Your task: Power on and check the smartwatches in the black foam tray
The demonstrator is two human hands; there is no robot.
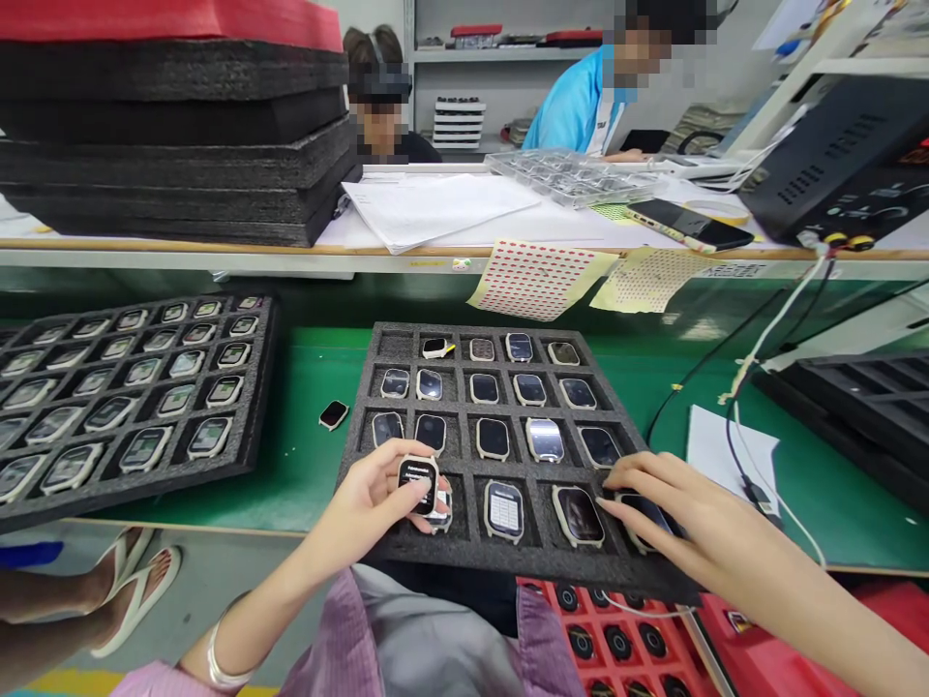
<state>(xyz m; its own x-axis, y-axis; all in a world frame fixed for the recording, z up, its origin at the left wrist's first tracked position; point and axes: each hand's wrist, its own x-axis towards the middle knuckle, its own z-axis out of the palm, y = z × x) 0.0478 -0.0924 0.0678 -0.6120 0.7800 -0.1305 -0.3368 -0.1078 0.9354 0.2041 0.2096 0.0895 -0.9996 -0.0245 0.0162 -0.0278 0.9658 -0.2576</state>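
My left hand (384, 494) is closed around a smartwatch body (418, 476) with a pale frame, its dark screen lit with white text. The thumb lies on that screen. Just under the held piece, another smartwatch (440, 508) sits in the front row of a black foam tray (464, 484). My right hand (664, 489) rests over the tray's front right corner, fingers stretched out and apart. Beneath them a dark-screened smartwatch (643, 518) is partly covered. Beside it lie a watch with a dark screen (581, 514) and one showing a light grid (504, 511).
A second foam tray (265, 387) full of watches stands at left. One loose watch (334, 415) lies on the green mat (312, 368). Cables (740, 387) and white paper (715, 445) are at right. A red tray (566, 639) sits below. Two people work beyond the shelf.
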